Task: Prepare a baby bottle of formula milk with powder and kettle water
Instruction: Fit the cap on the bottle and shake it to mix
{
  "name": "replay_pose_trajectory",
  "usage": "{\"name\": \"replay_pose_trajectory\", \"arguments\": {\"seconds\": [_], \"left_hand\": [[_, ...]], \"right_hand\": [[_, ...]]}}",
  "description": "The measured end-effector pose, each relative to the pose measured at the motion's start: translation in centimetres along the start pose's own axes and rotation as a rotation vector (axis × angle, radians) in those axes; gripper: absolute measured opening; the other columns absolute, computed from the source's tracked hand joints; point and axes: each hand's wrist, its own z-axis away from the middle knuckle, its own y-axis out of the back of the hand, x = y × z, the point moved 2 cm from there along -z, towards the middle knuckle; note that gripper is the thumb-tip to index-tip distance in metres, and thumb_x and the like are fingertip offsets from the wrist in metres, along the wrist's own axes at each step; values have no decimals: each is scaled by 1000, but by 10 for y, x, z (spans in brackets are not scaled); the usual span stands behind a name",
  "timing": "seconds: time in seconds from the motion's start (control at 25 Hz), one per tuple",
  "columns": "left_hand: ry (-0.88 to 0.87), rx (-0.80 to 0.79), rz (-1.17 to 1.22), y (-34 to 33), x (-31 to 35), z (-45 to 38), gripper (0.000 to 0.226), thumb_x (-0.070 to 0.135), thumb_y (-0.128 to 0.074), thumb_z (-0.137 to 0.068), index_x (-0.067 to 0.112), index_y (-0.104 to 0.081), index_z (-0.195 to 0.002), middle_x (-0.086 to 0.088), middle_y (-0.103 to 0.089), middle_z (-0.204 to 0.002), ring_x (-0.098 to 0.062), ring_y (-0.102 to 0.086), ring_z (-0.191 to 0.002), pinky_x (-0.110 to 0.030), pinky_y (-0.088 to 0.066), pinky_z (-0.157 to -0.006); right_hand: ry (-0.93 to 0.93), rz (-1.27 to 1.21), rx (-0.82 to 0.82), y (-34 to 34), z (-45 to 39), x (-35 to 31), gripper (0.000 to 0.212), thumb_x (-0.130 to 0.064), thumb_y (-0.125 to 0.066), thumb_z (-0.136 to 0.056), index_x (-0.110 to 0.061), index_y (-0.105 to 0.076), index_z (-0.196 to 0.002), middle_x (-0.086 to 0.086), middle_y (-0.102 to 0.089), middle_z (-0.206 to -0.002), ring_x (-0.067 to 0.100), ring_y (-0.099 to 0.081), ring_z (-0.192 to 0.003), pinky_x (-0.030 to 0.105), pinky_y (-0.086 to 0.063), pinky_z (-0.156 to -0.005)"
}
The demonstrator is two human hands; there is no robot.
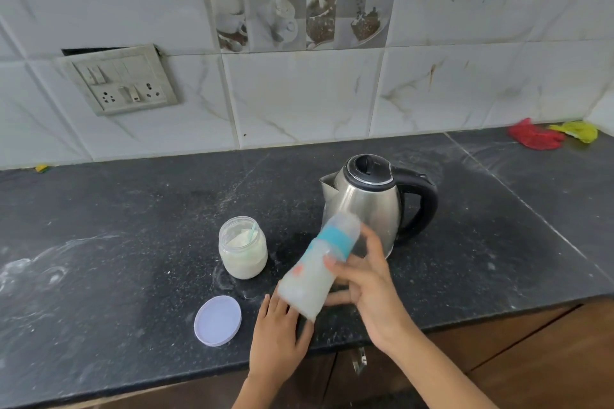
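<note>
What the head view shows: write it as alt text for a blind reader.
A right hand grips a tilted baby bottle of milky liquid over a countertop, the left hand at its base. Behind stand a kettle and an open powder jar; a lid lies nearby.

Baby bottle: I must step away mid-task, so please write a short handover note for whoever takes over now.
The right hand grips the capped baby bottle, tilted; the left hand is open at its base.
It holds milky liquid, so powder and water look added.
The powder jar stands open, scoop inside, lid on the counter nearby; kettle behind.
Left: probably finish mixing, then close the jar.
</note>
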Motion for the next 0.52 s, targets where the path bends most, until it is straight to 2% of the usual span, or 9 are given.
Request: {"name": "replay_pose_trajectory", "arguments": {"seconds": [0.08, 0.12, 0.24, 0.28, 0.4, 0.44, 0.52], "left_hand": [[30, -22, -75, 2, 2, -3, 51, 47, -43, -93, 27, -44, -139, -1, -38, -151, -24, -35, -141, -45, -31, -113], [33, -30, -76, 0, 3, -3, 51, 48, -41, -94, 27, -44, -140, 2, -35, -152, -23, -33, -142, -44, -29, -113], [-2, 13, 42, 0, 2, 1, 54, 37, -60, -87, 23, -43, -137, 2, -51, -139, -27, -51, -128, -47, -43, -105], [-10, 19, 46, -1, 1, 1, 57, 35, -62, -86, 23, -42, -137, -2, -54, -138, -27, -51, -127, -48, -45, -103], [-2, -11, -64, 5, 4, -4, 50, 47, -44, -93, 26, -44, -139, -2, -38, -151, -23, -35, -140, -44, -32, -113], [11, -18, -55, 3, 5, -4, 50, 47, -43, -94, 26, -45, -138, -3, -40, -150, -23, -36, -140, -44, -31, -113], [39, 52, 77, 1, 5, 0, 49, 39, -55, -89, 20, -48, -133, -8, -57, -136, -25, -51, -128, -49, -42, -105]], "right_hand": [[98, -188, 173, 11, -12, -9, 69, -19, -77, -75, -33, -43, -133, 3, -72, -114, 30, -72, -101, 47, -61, -66], [92, -214, 193, 11, -13, -12, 68, -19, -77, -76, -34, -43, -133, 4, -70, -116, 30, -71, -102, 47, -61, -67], [-29, 31, -24, -4, 0, 3, 73, -22, -83, -72, -44, -43, -129, 6, -72, -114, 29, -71, -102, 46, -61, -65], [-13, 53, -40, -5, 2, 3, 74, -22, -83, -71, -44, -42, -129, 6, -72, -113, 28, -71, -102, 44, -61, -63], [113, -142, 182, 12, -12, -8, 73, -17, -79, -76, -35, -41, -135, 4, -71, -114, 28, -71, -102, 44, -61, -65], [83, -150, 185, 10, -13, -9, 74, -17, -78, -75, -36, -40, -135, 4, -71, -114, 28, -72, -101, 45, -61, -65], [-61, 15, -2, -1, -3, 3, 80, -19, -83, -73, -39, -37, -135, 4, -73, -112, 29, -72, -101, 46, -61, -65]]}}
